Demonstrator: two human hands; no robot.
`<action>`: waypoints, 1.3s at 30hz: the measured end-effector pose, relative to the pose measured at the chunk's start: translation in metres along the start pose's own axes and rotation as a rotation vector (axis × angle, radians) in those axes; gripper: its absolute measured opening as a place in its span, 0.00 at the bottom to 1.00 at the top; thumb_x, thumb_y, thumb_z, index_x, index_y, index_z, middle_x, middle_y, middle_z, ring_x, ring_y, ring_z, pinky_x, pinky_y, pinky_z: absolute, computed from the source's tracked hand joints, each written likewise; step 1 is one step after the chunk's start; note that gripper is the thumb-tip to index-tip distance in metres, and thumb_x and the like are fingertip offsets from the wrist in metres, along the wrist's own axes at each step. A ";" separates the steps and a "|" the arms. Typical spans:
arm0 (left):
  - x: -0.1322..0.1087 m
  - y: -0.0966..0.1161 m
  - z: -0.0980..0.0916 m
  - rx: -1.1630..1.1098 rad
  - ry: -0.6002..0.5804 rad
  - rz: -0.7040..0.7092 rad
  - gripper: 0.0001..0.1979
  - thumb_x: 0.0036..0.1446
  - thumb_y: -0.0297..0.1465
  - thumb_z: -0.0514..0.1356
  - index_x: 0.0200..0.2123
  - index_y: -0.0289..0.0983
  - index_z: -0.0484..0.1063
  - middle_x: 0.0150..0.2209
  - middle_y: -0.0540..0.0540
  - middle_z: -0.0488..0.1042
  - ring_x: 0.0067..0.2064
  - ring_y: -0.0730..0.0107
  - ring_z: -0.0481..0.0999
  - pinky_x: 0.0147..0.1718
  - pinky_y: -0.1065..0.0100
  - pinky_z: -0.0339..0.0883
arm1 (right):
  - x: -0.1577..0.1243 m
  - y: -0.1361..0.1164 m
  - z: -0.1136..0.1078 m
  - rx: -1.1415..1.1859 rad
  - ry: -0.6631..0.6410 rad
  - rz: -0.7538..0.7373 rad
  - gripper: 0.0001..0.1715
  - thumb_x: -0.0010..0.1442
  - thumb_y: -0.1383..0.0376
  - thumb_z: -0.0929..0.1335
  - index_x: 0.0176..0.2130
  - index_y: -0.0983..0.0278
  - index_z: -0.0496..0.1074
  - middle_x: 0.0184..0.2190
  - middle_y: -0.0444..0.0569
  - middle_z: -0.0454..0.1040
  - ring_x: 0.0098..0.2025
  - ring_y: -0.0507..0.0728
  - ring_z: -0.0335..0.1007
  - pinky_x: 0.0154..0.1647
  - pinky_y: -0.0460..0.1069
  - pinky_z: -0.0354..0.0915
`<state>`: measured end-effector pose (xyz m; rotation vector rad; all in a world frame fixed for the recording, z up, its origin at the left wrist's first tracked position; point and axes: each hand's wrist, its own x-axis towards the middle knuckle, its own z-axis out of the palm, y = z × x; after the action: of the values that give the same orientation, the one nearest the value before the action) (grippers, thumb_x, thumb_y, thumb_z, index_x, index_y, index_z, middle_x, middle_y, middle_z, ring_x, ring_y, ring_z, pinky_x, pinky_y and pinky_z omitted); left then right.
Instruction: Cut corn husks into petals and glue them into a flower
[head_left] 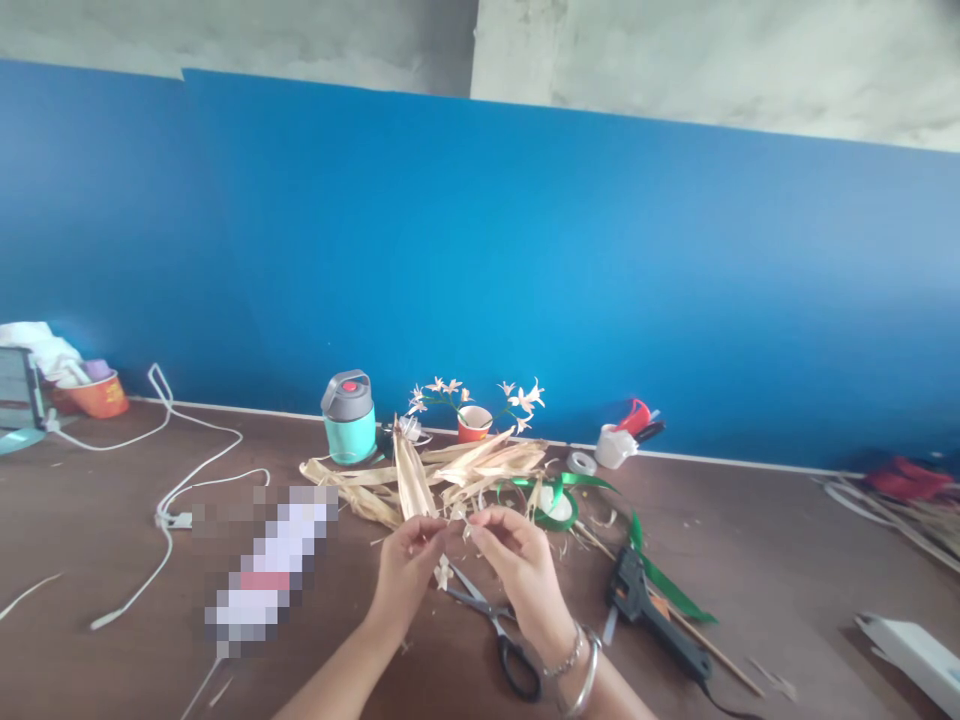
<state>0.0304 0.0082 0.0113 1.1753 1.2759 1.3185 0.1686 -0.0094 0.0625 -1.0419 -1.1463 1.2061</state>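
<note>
Both hands are raised close together over the middle of the table. My right hand (514,560) is closed in a pinch on a small pale husk flower (467,527). My left hand (416,560) is pinched just beside it; what its fingertips hold, if anything, is too small to make out. Below them another small pale flower (442,573) lies by the tips of the scissors (491,612), which rest partly behind my right wrist. Dried corn husks (412,470) are heaped just beyond my fingers. A black glue gun (656,610) lies to the right.
A red paper cup (472,433) with flower stems and a turquoise flask (350,430) stand at the back. Green ribbon (667,585) and a thin stick (720,655) lie right. A white cup (615,447) holds tools. White cables (169,500) trail left near a blurred-out object.
</note>
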 end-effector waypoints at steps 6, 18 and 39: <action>-0.001 0.008 0.000 0.024 -0.002 0.013 0.13 0.45 0.39 0.62 0.26 0.34 0.75 0.23 0.48 0.75 0.27 0.68 0.71 0.28 0.71 0.63 | 0.005 0.000 -0.004 0.424 -0.146 0.256 0.10 0.48 0.63 0.72 0.25 0.67 0.70 0.23 0.44 0.67 0.25 0.48 0.59 0.27 0.43 0.58; -0.002 0.012 0.001 -0.001 0.014 0.004 0.13 0.43 0.39 0.63 0.25 0.34 0.75 0.23 0.48 0.75 0.27 0.67 0.72 0.28 0.71 0.64 | 0.007 0.000 -0.005 0.624 -0.189 0.485 0.09 0.47 0.67 0.72 0.28 0.68 0.69 0.26 0.44 0.66 0.26 0.46 0.60 0.25 0.41 0.56; -0.005 0.011 0.001 0.040 -0.057 0.033 0.15 0.47 0.42 0.61 0.27 0.34 0.74 0.23 0.48 0.74 0.24 0.67 0.71 0.25 0.71 0.63 | 0.011 0.012 -0.005 0.154 0.048 0.270 0.14 0.40 0.60 0.75 0.26 0.67 0.75 0.19 0.43 0.71 0.20 0.48 0.59 0.19 0.43 0.49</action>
<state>0.0320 0.0030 0.0218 1.2584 1.2514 1.2792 0.1716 0.0028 0.0511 -1.1254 -0.8797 1.4488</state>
